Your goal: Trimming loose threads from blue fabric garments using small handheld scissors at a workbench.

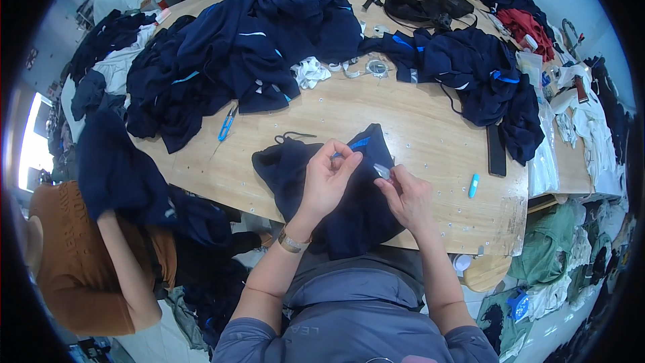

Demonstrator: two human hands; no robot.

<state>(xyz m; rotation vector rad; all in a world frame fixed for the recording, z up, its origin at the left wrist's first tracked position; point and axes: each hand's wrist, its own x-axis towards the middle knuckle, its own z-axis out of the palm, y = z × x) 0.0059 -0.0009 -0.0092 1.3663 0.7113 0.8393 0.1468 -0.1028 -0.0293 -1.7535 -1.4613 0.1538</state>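
Pinching blue trim on navy garment (349, 195), left hand (329, 178) fingers closed; right hand (406, 195) grips small metal snips (381, 171). Risk: blade nicks fabric or fingertip, hands close together.

- A dark navy garment (349, 195) lies crumpled on the near edge of the wooden table, straight in front of the person, its near part hanging over the table edge toward the lap.
- Its cloth is bunched and folded over itself; a bright blue trim (359, 142) shows at its far side, and a thin dark cord (290, 137) loops out at its far left corner.
- A small, pale, see-through piece (381, 171) sits just above the cloth toward the right, pinched at its near end; what it is cannot be told.
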